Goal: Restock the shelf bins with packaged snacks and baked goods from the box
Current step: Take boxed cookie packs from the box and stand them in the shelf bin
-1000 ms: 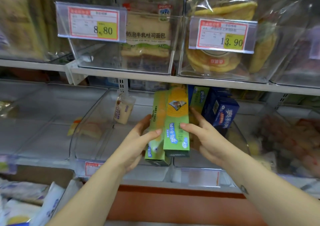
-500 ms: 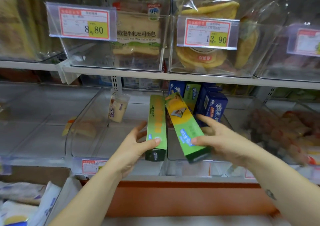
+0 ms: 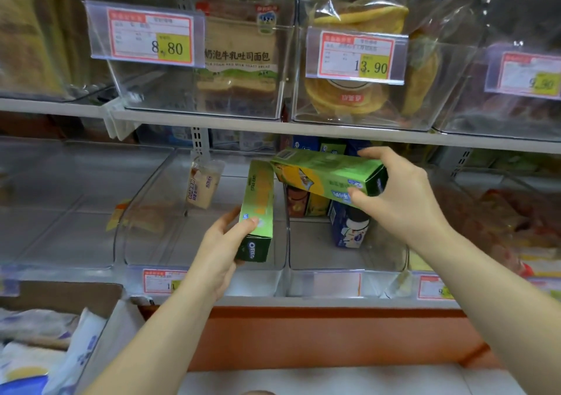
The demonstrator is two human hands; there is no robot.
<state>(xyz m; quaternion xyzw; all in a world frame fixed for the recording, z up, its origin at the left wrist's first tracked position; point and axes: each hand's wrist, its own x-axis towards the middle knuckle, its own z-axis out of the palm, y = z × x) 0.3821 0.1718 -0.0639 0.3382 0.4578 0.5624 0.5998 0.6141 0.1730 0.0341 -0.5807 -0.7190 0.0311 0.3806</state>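
My left hand [image 3: 223, 247] grips a long green Oreo box [image 3: 258, 209] by its near end, the box standing on end above the divider between two clear lower-shelf bins. My right hand [image 3: 400, 200] holds a second green Oreo box [image 3: 324, 173] by its right end, turned nearly level over the middle clear bin [image 3: 346, 261]. In that bin stand blue snack boxes [image 3: 346, 227] and other boxes at the back. A cardboard box [image 3: 60, 297] with white packaged goods [image 3: 39, 352] sits at the lower left.
The upper shelf bins hold a toast bread pack [image 3: 239, 58] and bagged yellow cakes [image 3: 358, 97], behind price tags [image 3: 148, 35]. A small pouch [image 3: 203, 185] hangs over the left-middle bin. Red packaged goods [image 3: 498, 221] fill the right bin. An orange shelf base [image 3: 303, 340] runs below.
My right hand has swung its green box from upright to nearly level and lifted it apart from the other. My left hand keeps its box upright, a little lower.
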